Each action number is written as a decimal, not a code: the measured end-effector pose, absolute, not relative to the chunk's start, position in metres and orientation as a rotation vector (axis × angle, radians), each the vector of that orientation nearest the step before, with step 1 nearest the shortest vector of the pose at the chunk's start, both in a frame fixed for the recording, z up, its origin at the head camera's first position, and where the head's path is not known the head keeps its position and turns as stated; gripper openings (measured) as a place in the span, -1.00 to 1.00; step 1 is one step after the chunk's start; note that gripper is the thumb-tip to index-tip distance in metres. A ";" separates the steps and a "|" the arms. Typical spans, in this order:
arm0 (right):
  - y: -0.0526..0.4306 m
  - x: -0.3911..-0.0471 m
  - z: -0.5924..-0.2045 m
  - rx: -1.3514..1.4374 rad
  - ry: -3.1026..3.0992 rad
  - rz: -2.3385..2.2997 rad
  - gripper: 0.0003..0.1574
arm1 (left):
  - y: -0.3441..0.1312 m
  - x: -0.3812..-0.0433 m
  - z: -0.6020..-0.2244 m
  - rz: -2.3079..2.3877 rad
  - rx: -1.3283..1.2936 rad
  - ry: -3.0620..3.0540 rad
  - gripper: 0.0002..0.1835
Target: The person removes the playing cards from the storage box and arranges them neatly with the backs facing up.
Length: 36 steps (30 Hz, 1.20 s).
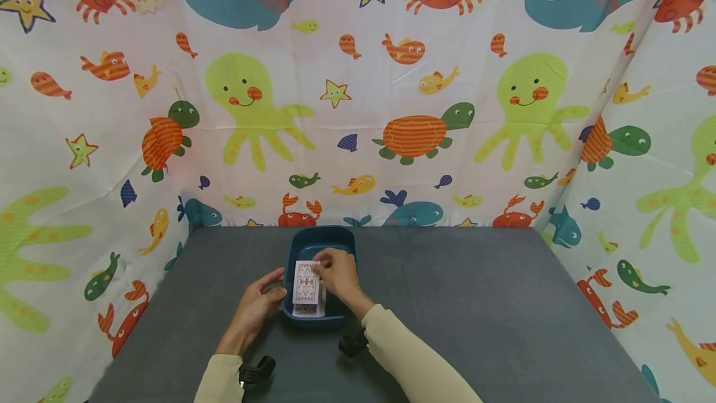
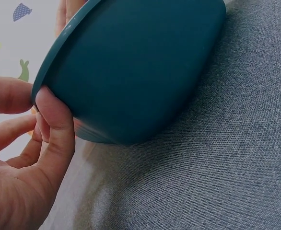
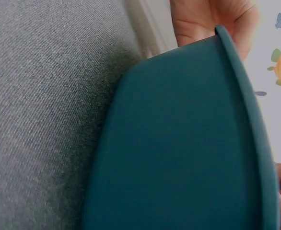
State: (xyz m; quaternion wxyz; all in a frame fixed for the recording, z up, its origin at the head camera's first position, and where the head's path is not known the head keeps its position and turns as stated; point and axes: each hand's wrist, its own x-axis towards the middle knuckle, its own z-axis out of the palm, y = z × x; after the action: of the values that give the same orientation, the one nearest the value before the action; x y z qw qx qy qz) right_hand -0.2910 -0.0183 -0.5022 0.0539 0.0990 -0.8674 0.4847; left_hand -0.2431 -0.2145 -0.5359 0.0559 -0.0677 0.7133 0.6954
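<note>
A dark teal plastic container point(image 1: 324, 236) with rounded corners stands on the grey cloth. My left hand point(image 1: 256, 306) pinches its left rim; in the left wrist view the thumb point(image 2: 54, 108) lies on the near side of that rim. Over the container, my right hand point(image 1: 341, 275) holds a playing card point(image 1: 306, 282) by its upper right corner, patterned back up. Beneath it more playing cards point(image 1: 309, 311) lie inside, partly covered. The right wrist view is mostly filled by the container's outer wall point(image 3: 179, 134), which hides the cards.
Grey cloth point(image 1: 447, 303) covers the table around the container. A white curtain point(image 1: 313, 135) printed with sea animals hangs behind and at both sides. Black wrist devices point(image 1: 257, 370) sit by both cream sleeves point(image 1: 414, 353).
</note>
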 end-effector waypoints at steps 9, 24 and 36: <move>-0.004 -0.291 -0.492 0.306 -2.569 1.561 -0.90 | -0.214 -0.244 -0.536 2.124 -0.207 2.161 -0.42; 0.022 -0.282 -0.478 0.309 -2.508 1.684 -0.89 | -0.216 -0.243 -0.538 2.141 -0.207 2.157 -0.42; 0.047 -0.277 -0.481 0.232 -2.461 1.729 -0.86 | -0.213 -0.240 -0.535 2.125 -0.221 2.155 -0.42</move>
State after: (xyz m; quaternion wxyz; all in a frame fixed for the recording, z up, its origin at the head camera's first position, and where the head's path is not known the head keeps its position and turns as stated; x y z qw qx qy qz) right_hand -0.2772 0.0466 -0.4815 0.0623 0.0768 -0.8142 0.5720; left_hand -0.2401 -0.2127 -0.5351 0.0533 -0.0728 0.7092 0.6993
